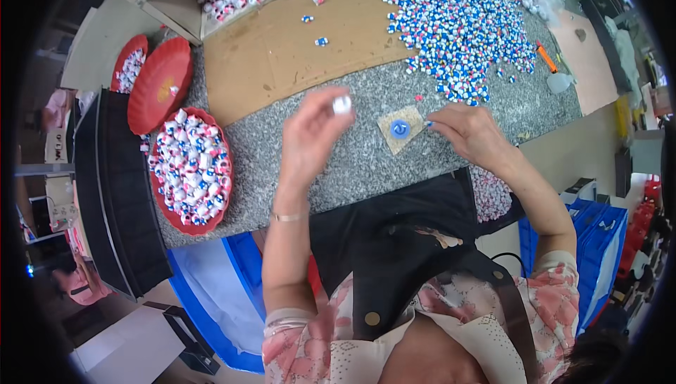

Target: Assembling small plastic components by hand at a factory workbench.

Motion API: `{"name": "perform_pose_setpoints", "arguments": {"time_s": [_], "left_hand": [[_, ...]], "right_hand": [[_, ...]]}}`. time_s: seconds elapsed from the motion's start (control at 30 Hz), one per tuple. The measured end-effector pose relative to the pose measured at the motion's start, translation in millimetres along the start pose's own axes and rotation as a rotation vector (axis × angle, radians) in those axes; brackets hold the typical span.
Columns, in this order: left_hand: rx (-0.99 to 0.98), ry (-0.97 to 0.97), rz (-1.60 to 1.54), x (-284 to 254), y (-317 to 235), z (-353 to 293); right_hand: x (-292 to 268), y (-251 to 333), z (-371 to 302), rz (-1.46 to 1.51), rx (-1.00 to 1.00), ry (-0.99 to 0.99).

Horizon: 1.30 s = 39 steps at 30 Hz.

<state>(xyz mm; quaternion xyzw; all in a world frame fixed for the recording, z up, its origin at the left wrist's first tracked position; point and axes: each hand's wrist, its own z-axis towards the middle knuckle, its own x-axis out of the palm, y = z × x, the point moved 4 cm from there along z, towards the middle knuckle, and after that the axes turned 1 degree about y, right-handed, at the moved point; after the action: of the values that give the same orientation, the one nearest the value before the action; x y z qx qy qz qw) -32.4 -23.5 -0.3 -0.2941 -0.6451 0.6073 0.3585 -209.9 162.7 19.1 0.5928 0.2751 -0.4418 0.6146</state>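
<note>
My left hand (308, 137) is raised over the grey speckled worktop, its thumb and fingers closed on a small white piece (341, 105). Across from it, my right hand (473, 132) pinches a tiny blue piece (429, 124) at its fingertips. Between the hands a round blue holder (400, 128) sits on a small tan pad (389, 141). The right fingertips are just beside the pad's right edge. A small pink piece (418, 98) lies behind the pad. Motion blurs the left hand a little, and the exact kind of the pieces is too small to tell.
A large heap of blue-and-white pieces (461, 25) covers the back right, beside a brown cardboard sheet (282, 53). At left stand a red dish (190, 172) full of white, pink and blue pieces and another red dish (160, 88). An orange-handled tool (546, 58) lies far right.
</note>
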Motion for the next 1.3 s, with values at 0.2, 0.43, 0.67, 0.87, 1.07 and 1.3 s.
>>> {"name": "perform_pose_setpoints", "arguments": {"time_s": [0.2,0.43,0.67,0.87,1.07,1.3], "left_hand": [[0.035,-0.057,-0.193,8,20,-63],[0.067,-0.066,-0.230,15,25,-66],[0.262,-0.194,0.091,31,40,-54],[0.545,-0.232,0.432,52,31,-53],[0.300,0.087,0.159,51,23,-50],[0.011,0.311,-0.148,58,24,-62]], "right_hand": [[8,36,32,-0.114,-0.298,0.078],[20,44,36,-0.201,-0.332,0.185],[14,45,26,-0.008,-0.173,-0.021],[27,36,7,0.910,0.430,0.034],[14,49,-5,0.793,0.363,0.047],[11,68,-9,0.541,-0.070,-0.064]]}}
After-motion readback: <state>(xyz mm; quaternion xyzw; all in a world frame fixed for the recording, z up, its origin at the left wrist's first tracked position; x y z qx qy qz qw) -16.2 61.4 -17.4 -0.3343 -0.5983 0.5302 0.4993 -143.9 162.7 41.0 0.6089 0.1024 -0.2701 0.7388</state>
